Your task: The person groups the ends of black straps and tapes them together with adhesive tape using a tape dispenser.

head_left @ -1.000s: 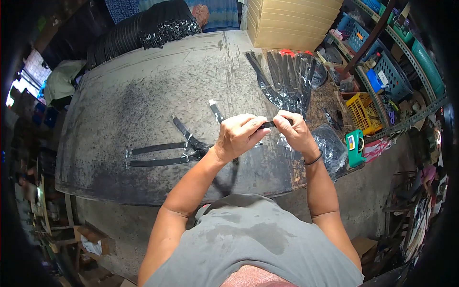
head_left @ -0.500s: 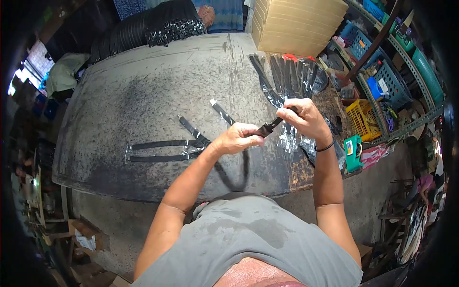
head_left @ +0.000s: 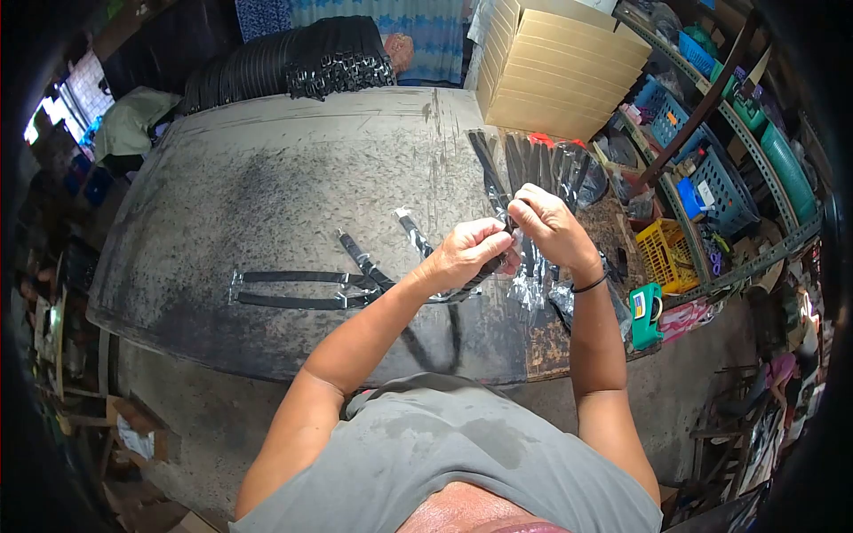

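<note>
My left hand (head_left: 468, 253) is closed on a black strap (head_left: 487, 270) above the table's front part. Close beside it, almost touching, my right hand (head_left: 553, 229) pinches the same dark piece between thumb and fingers; the held end is mostly hidden by the fingers. To the left, black straps with metal buckles (head_left: 302, 277) lie flat on the worn table (head_left: 222, 195), and further strap ends (head_left: 355, 253) reach up from them. Black straps in clear plastic (head_left: 533, 164) lie beyond my right hand.
A pile of black straps (head_left: 302, 58) lies at the back left, and cardboard (head_left: 564, 75) stands at the back right. Shelves hold blue baskets (head_left: 724, 191) and a yellow basket (head_left: 666, 258). A green tape dispenser (head_left: 645, 317) sits at the right edge. A person (head_left: 782, 371) is far right.
My hands have come closer together, and the dark piece that showed between them is now mostly covered by fingers. The camera view has shifted slightly.
</note>
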{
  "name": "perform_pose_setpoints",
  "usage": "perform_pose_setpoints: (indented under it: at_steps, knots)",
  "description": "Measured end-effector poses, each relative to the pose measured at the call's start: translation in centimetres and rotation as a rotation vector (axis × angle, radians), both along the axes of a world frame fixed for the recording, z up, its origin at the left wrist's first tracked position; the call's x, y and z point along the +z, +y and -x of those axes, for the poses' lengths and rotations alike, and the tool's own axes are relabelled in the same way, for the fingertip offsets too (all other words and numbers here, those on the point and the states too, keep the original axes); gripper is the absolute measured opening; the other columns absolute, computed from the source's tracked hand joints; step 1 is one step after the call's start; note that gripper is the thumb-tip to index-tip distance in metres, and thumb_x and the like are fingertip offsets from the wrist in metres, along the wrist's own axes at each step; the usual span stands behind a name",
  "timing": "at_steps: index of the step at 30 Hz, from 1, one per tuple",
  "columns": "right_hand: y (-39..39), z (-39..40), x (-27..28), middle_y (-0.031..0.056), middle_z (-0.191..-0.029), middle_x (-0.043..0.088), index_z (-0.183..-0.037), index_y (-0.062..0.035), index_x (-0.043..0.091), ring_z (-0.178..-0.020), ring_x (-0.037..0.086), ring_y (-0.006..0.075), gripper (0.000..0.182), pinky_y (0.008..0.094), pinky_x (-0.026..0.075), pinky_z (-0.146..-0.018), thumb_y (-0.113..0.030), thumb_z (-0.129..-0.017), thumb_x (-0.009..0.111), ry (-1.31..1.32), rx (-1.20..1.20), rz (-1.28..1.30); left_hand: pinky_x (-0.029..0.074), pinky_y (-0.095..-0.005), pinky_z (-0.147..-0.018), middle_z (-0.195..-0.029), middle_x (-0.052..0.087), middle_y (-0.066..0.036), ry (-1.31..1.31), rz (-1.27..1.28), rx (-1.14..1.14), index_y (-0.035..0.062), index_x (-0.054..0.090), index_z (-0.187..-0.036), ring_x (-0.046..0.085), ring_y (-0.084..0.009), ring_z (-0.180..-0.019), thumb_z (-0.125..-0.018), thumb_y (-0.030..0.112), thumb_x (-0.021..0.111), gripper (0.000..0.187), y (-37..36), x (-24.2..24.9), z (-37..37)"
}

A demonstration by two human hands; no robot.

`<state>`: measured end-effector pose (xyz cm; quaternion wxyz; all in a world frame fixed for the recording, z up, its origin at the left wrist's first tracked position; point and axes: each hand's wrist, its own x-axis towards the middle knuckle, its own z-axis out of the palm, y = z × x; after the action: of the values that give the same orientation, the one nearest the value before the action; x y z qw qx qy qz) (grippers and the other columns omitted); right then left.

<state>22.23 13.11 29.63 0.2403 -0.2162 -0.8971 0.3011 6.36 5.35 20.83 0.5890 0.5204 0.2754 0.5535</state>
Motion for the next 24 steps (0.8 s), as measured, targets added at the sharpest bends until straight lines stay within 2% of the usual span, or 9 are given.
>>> perform_pose_setpoints:
  at_steps: [3,5,6,10,12,14,17,20,24]
  knots:
    - [0.6,-0.1,-1.2,0.0128,-0.09,0.057,-0.096,0.0011,0.056,-0.082,0.057,0.0239,0.021,0.0329,0.045,-0.073,-0.02,-0.093,0.054,-0.001,0.088,-0.14,0.054,-0.0318,-0.078,-0.089,0.066,-0.01,-0.064,0.054,-0.01,-0.0021,0.057,-0.107,0.065,-0.0161,-0.082,-0.099,0.018,0.047,0.024,0.3,0.1,-0.3]
    - [-0.2,0.1,-1.5,0.0116,-0.095,0.059,-0.106,0.0011,0.055,-0.083,0.057,0.021,0.028,0.0323,0.046,-0.075,-0.022,-0.09,0.059,0.15,-0.03,0.056,0.055,-0.0316,-0.077,-0.088,0.065,-0.01,-0.086,0.049,-0.011,-0.002,0.057,-0.108,0.064,-0.0161,-0.081,-0.1,0.018,0.046,0.024,0.1,0.3,-0.7]
    - [-0.5,-0.4,-0.6,0.0103,-0.097,0.06,-0.114,0.001,0.052,-0.08,0.059,0.0191,0.038,0.031,0.048,-0.073,-0.02,-0.086,0.065,0.021,-0.024,0.093,0.055,-0.0321,-0.076,-0.088,0.065,-0.011,-0.095,0.021,0.004,-0.002,0.057,-0.109,0.064,-0.0168,-0.081,-0.1,0.02,0.046,0.026,-0.2,0.9,-1.0]
    - [-2.6,-0.5,0.9,0.0105,-0.079,0.06,-0.084,0.0007,0.062,-0.07,0.059,0.0191,0.007,0.0293,0.047,-0.064,-0.003,-0.079,0.066,0.15,0.0,-0.103,0.052,-0.0355,-0.082,-0.095,0.065,-0.016,-0.264,0.108,-0.283,-0.0024,0.055,-0.114,0.065,-0.0239,-0.089,-0.097,0.043,0.046,0.049,-0.2,-0.5,-0.7]
    - [-3.7,-1.1,2.4,0.0098,-0.078,0.06,-0.084,0.0013,0.061,-0.072,0.057,0.0199,0.007,0.0292,0.045,-0.065,-0.001,-0.079,0.065,0.193,-0.049,-0.184,0.046,-0.0386,-0.092,-0.105,0.065,-0.018,-0.155,0.032,-0.463,-0.0012,0.055,-0.118,0.064,-0.0267,-0.1,-0.089,0.058,0.052,0.066,-0.5,-0.9,0.0]
    - [-4.9,-1.9,4.2,0.0081,-0.081,0.059,-0.084,0.0011,0.06,-0.077,0.056,0.017,0.006,0.0266,0.043,-0.068,0.004,-0.079,0.061,0.29,-0.104,-0.179,0.04,-0.0364,-0.097,-0.11,0.066,-0.012,0.234,0.019,-0.549,0.0019,0.057,-0.119,0.057,-0.0197,-0.109,-0.088,0.046,0.06,0.054,-1.4,0.1,0.7]
    - [-4.4,-4.6,5.6,0.0055,-0.091,0.058,-0.091,0.0002,0.059,-0.086,0.054,0.0139,0.007,0.0254,0.043,-0.081,0.002,-0.087,0.055,0.439,-0.216,-0.314,0.041,-0.0345,-0.096,-0.107,0.066,-0.011,0.355,-0.002,-0.73,0.0013,0.057,-0.12,0.057,-0.0184,-0.108,-0.084,0.043,0.066,0.056,-2.3,-1.1,0.5]
    - [0.4,-10.8,6.5,0.0098,-0.102,0.061,-0.108,0.0015,0.061,-0.094,0.057,0.0143,0.017,0.025,0.046,-0.081,-0.005,-0.095,0.052,0.596,-0.303,-0.201,0.041,-0.0347,-0.096,-0.109,0.065,-0.013,0.289,0.025,-0.788,-0.0007,0.054,-0.122,0.058,-0.0194,-0.107,-0.083,0.038,0.069,0.057,-4.0,-2.5,-0.1]
    - [6.9,-16.2,10.8,0.0164,-0.127,0.055,-0.129,-0.003,0.052,-0.116,0.055,0.0279,0.036,0.0334,0.048,-0.096,0.002,-0.095,0.043,0.078,-0.235,-1.327,0.043,-0.0374,-0.095,-0.108,0.066,-0.019,-0.07,0.118,-1.007,-0.0029,0.05,-0.127,0.063,-0.0261,-0.1,-0.083,0.028,0.068,0.057,-6.8,-4.0,-0.9]
